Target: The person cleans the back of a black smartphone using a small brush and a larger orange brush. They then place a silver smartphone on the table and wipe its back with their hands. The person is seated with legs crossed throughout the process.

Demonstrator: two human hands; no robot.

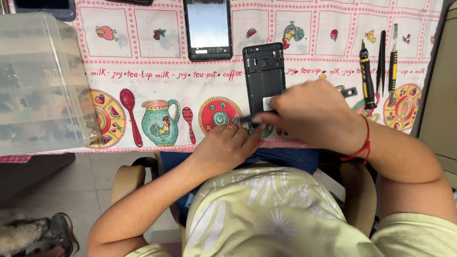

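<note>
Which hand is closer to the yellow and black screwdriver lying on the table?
Right. The right hand is over the opened phone's lower end, next to the screwdriver. The left hand rests further away, by the table edge.

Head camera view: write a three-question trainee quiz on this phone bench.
1. True or false: the opened phone lies with its back cover off, near the table edge.
2. Where do the spare tools lie? A) right of the opened phone B) inside the plastic box C) on the floor
3. Fill in: the right hand holds a thin ____ at the phone's lower end, while the left hand rests beside it.

Key: 1 true; 2 A; 3 tool (its exact kind cannot be told). A second phone lies screen up further back.
</note>
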